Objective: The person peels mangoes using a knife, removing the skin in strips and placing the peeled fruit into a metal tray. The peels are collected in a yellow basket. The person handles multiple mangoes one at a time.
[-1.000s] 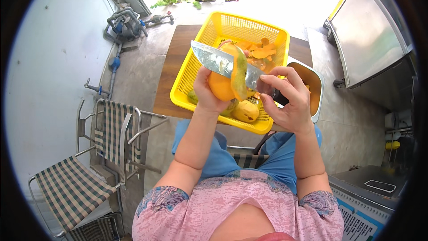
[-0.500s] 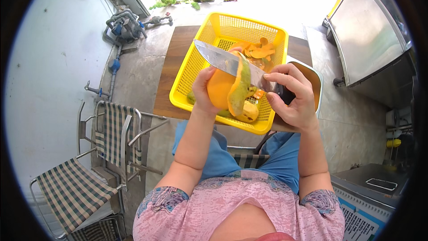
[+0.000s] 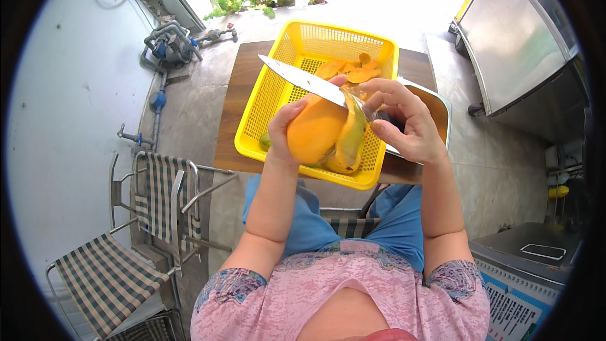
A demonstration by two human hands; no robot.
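Observation:
Over a yellow plastic basket (image 3: 254,120), my left hand (image 3: 284,127) is wrapped round a large, mostly peeled mango (image 3: 313,131) with bright orange flesh. A wide strip of green-yellow peel (image 3: 353,137) hangs along its right side. My right hand (image 3: 410,119) grips a broad-bladed knife (image 3: 303,80) near the handle; its dark handle is mostly hidden by the fingers. Across the top of the mango, the blade points up and to the left, its right end meeting the peel. Orange peelings (image 3: 363,72) lie in the basket's far right part, and a green fruit (image 3: 265,141) shows beside my left wrist.
The basket stands on a brown wooden table (image 3: 233,98). At its right is a metal tray (image 3: 442,110), partly behind my right hand. A checked folding chair (image 3: 110,271) stands at lower left, pipes and a pump (image 3: 170,44) by the wall. A steel cabinet (image 3: 524,38) is at right.
The strip of peel has shifted right and lower on the mango, and the mango shows more bare flesh. The knife has moved slightly left with its blade turned. The whole view has shifted slightly.

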